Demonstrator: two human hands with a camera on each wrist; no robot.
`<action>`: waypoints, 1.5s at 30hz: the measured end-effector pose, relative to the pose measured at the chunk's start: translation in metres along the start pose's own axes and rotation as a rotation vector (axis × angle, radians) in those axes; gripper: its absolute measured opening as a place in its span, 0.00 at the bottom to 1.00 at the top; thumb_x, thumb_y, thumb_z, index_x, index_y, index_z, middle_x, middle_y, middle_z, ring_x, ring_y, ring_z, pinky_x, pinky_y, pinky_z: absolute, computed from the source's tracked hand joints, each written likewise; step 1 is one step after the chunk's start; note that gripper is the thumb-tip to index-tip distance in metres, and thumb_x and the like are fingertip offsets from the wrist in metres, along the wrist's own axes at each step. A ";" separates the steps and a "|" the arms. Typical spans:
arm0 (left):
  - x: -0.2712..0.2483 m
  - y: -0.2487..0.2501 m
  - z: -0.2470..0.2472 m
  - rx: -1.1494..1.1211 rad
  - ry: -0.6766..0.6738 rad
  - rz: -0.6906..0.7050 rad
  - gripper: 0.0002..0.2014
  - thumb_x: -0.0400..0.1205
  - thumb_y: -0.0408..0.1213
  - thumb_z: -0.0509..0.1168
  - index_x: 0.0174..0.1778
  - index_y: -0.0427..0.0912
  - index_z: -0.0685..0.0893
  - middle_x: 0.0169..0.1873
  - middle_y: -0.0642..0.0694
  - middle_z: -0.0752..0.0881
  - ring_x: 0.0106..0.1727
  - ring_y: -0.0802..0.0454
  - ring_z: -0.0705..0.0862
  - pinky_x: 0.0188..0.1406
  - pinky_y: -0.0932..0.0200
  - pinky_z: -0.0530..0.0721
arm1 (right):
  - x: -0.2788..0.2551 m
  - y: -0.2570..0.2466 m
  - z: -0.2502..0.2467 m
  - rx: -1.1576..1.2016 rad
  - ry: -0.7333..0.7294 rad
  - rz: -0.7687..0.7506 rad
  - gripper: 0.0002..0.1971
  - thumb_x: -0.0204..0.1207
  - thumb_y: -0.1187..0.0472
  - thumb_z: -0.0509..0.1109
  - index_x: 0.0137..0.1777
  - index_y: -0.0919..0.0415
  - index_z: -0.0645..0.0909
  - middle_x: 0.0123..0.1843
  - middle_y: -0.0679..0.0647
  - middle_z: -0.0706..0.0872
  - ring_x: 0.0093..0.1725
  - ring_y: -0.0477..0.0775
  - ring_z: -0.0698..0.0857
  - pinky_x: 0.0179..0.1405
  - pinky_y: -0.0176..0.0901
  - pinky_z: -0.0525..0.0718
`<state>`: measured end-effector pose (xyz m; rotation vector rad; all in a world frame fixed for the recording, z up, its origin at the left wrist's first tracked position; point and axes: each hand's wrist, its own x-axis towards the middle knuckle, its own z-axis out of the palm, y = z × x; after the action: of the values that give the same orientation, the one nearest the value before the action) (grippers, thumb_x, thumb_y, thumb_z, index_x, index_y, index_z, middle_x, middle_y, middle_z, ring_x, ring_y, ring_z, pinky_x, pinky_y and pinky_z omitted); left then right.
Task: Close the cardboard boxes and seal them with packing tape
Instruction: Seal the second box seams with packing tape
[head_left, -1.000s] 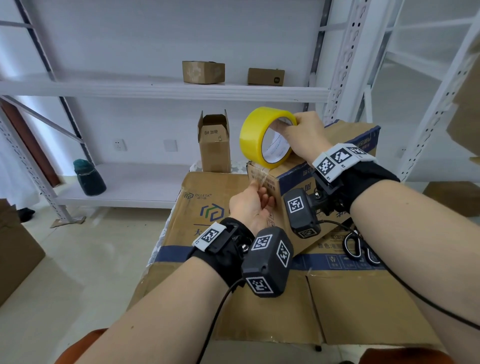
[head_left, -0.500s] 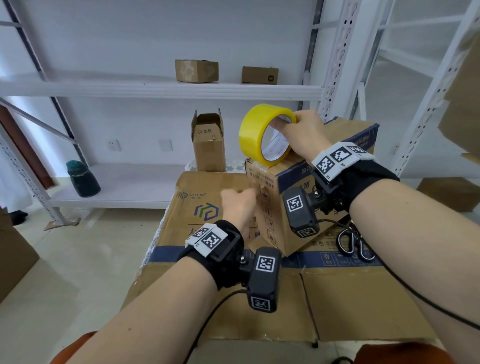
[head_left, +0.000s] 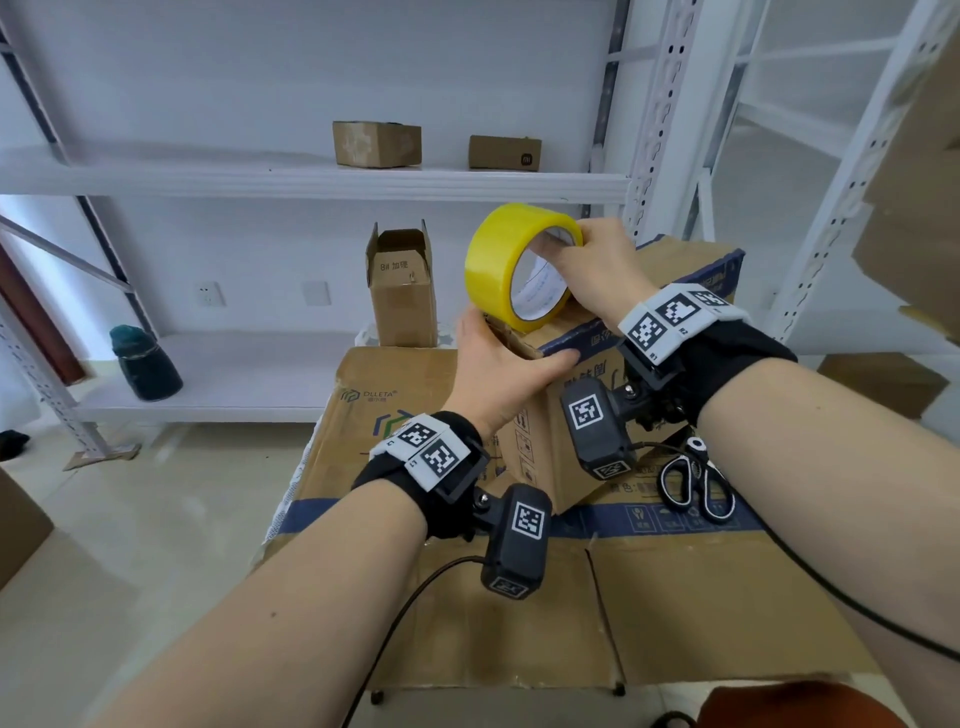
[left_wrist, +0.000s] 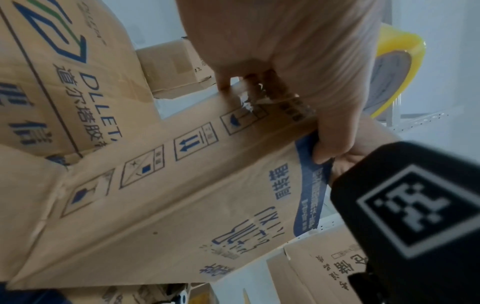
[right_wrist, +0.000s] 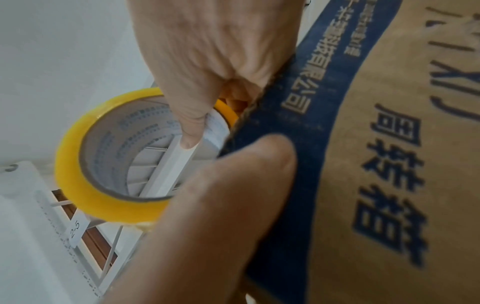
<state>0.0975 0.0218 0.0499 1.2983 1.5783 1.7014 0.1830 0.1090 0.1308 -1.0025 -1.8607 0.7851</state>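
Cardboard box (head_left: 613, 395) on the cardboard-covered table (head_left: 727, 597) is closed, its sealing barely begun: left hand (head_left: 498, 364) clasps its near top corner, right hand (head_left: 597, 270) pinches the tape roll (head_left: 498, 270) there, while another small box (head_left: 402, 291) behind stands open.

The round plastic tape roll (head_left: 511, 265) is bright yellow with a grey printed core. The brown cardboard box (left_wrist: 182, 205) carries a dark blue band and blue symbols. Scissors (head_left: 693, 480) are black and white. Wrist bands (head_left: 675, 319) bear black-and-white square codes.
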 end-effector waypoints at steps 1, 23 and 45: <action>0.000 0.002 0.000 0.000 -0.003 0.009 0.40 0.55 0.51 0.81 0.61 0.52 0.69 0.59 0.46 0.75 0.61 0.49 0.79 0.64 0.45 0.81 | 0.000 -0.001 -0.002 0.007 -0.001 0.001 0.26 0.75 0.49 0.73 0.23 0.54 0.61 0.25 0.51 0.61 0.32 0.51 0.61 0.34 0.43 0.59; 0.012 0.019 -0.058 0.019 -0.171 0.047 0.42 0.63 0.38 0.84 0.71 0.45 0.70 0.63 0.52 0.82 0.61 0.62 0.82 0.63 0.61 0.81 | 0.002 -0.030 0.001 0.023 -0.170 -0.140 0.08 0.83 0.62 0.63 0.52 0.66 0.80 0.36 0.59 0.89 0.45 0.52 0.85 0.62 0.48 0.75; 0.015 0.032 -0.064 0.166 -0.232 0.000 0.65 0.51 0.58 0.80 0.84 0.46 0.56 0.76 0.50 0.70 0.73 0.54 0.73 0.76 0.49 0.72 | 0.013 -0.021 -0.039 -0.164 -0.087 -0.232 0.09 0.82 0.71 0.61 0.58 0.69 0.78 0.38 0.63 0.83 0.37 0.56 0.82 0.32 0.25 0.75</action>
<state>0.0435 -0.0045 0.0922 1.5158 1.6074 1.3854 0.2069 0.1148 0.1703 -0.8432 -2.0987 0.5528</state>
